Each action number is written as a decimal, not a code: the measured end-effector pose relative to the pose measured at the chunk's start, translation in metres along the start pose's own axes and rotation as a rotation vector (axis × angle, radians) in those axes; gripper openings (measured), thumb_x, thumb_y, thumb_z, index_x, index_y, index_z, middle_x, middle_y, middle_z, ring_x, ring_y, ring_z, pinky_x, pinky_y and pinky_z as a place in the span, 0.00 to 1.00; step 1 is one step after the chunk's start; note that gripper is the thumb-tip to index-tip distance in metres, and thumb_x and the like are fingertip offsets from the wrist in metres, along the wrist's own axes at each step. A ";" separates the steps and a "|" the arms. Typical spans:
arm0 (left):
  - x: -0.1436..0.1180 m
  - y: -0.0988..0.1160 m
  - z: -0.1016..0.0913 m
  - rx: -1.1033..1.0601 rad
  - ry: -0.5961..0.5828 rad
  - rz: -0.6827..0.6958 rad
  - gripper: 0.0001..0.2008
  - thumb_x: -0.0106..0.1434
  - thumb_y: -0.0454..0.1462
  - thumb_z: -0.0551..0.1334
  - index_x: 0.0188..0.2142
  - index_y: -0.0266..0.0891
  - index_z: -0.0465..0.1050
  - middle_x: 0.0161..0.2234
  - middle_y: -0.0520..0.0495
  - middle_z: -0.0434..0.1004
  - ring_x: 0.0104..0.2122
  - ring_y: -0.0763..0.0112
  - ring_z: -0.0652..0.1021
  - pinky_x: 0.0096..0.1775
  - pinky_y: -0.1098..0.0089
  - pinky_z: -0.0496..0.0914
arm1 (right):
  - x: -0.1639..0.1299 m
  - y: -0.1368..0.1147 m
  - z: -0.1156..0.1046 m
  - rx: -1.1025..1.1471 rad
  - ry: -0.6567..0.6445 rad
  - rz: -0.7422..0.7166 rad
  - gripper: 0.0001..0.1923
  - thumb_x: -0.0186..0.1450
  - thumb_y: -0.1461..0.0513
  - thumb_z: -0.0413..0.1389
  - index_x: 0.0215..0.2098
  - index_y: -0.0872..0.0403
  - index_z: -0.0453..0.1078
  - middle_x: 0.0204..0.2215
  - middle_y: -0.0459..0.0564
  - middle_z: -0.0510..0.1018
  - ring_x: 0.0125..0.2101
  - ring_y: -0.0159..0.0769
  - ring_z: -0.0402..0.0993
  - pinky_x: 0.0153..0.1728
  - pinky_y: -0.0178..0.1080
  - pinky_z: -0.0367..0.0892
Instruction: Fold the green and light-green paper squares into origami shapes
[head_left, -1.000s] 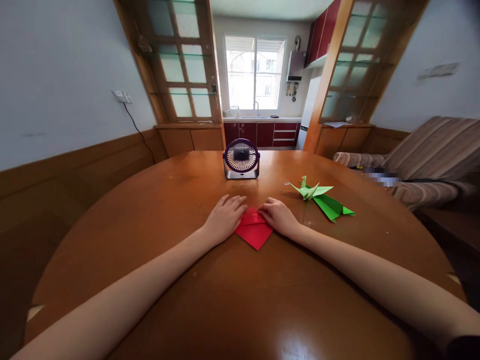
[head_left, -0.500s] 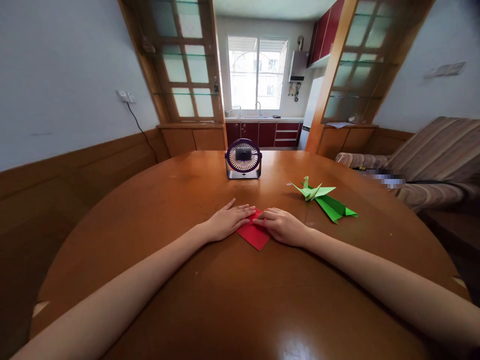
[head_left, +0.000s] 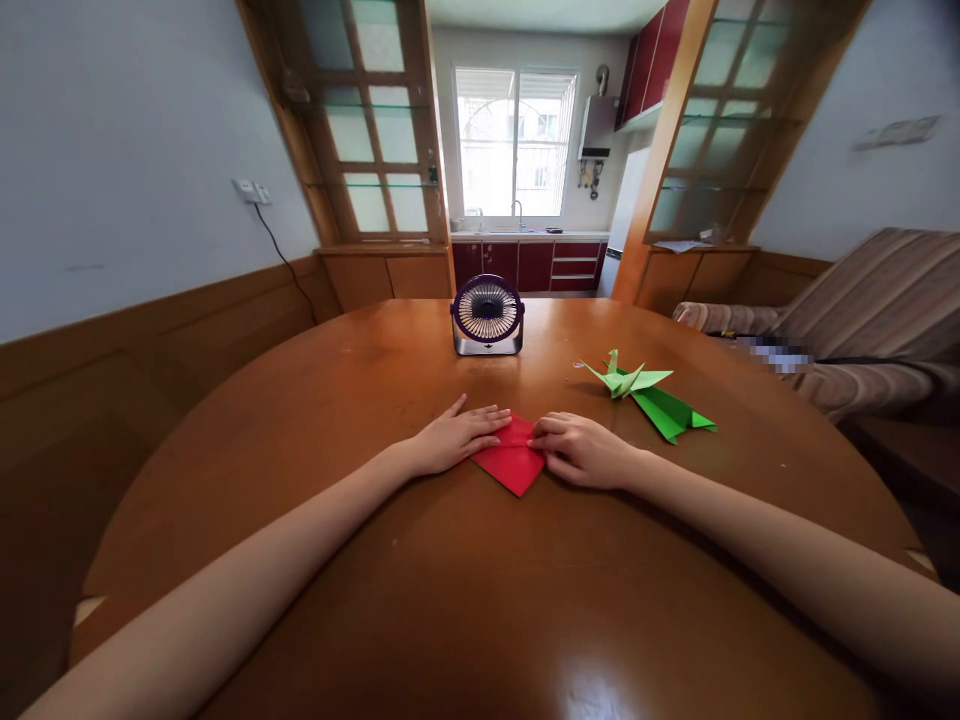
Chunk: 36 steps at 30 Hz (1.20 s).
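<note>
A folded red paper lies flat on the round wooden table, one corner pointing toward me. My left hand lies flat with its fingers spread, pressing the paper's left edge. My right hand rests at the paper's right edge, its fingertips curled onto the fold. Both hands touch the paper and it stays on the table.
A small purple desk fan stands beyond the paper. A light green paper crane and a darker green folded paper lie to the right. A striped sofa is at the far right; a kitchen doorway is behind.
My right hand has slid rightward along the red paper, uncovering more of it. My left hand's fingers have flattened and reached further over the left edge.
</note>
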<state>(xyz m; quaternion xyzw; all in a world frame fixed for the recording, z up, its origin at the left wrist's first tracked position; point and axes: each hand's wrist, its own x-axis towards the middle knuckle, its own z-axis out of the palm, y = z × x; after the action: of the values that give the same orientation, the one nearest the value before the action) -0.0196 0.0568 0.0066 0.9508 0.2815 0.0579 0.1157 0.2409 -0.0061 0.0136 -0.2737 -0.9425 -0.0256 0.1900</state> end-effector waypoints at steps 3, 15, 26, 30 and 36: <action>-0.001 0.000 -0.002 -0.009 0.006 0.011 0.25 0.72 0.51 0.43 0.65 0.52 0.52 0.66 0.50 0.53 0.66 0.66 0.54 0.64 0.53 0.31 | -0.013 0.004 -0.007 0.013 -0.003 0.046 0.13 0.65 0.67 0.49 0.41 0.57 0.76 0.38 0.56 0.76 0.39 0.39 0.72 0.43 0.43 0.69; 0.022 0.015 0.000 0.074 0.234 -0.057 0.22 0.64 0.55 0.57 0.43 0.40 0.72 0.48 0.45 0.76 0.50 0.60 0.72 0.53 0.58 0.60 | -0.026 0.014 -0.010 -0.010 0.013 0.083 0.11 0.65 0.65 0.50 0.31 0.56 0.73 0.34 0.54 0.74 0.36 0.38 0.69 0.41 0.42 0.65; -0.015 -0.017 -0.006 -0.060 0.068 -0.074 0.28 0.69 0.52 0.51 0.65 0.49 0.51 0.65 0.45 0.57 0.66 0.59 0.55 0.63 0.46 0.38 | -0.030 0.015 -0.009 0.039 0.049 0.080 0.10 0.65 0.65 0.51 0.33 0.56 0.74 0.37 0.55 0.74 0.38 0.39 0.70 0.43 0.43 0.66; -0.026 -0.024 -0.008 -0.043 0.070 -0.080 0.29 0.69 0.53 0.49 0.67 0.51 0.48 0.67 0.44 0.50 0.67 0.57 0.51 0.63 0.42 0.36 | -0.030 0.016 -0.008 0.051 0.058 0.083 0.10 0.65 0.65 0.51 0.32 0.56 0.74 0.37 0.55 0.74 0.38 0.39 0.70 0.43 0.43 0.66; -0.028 -0.017 -0.014 -0.092 0.078 -0.079 0.28 0.68 0.52 0.52 0.65 0.51 0.54 0.67 0.42 0.51 0.66 0.55 0.54 0.62 0.42 0.41 | -0.031 0.017 -0.007 0.067 0.074 0.084 0.10 0.65 0.65 0.50 0.33 0.56 0.74 0.37 0.55 0.74 0.38 0.39 0.70 0.42 0.43 0.66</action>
<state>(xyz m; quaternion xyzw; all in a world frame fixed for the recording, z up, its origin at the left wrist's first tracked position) -0.0544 0.0576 0.0147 0.9297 0.3200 0.1031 0.1505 0.2765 -0.0080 0.0076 -0.3053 -0.9228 0.0037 0.2348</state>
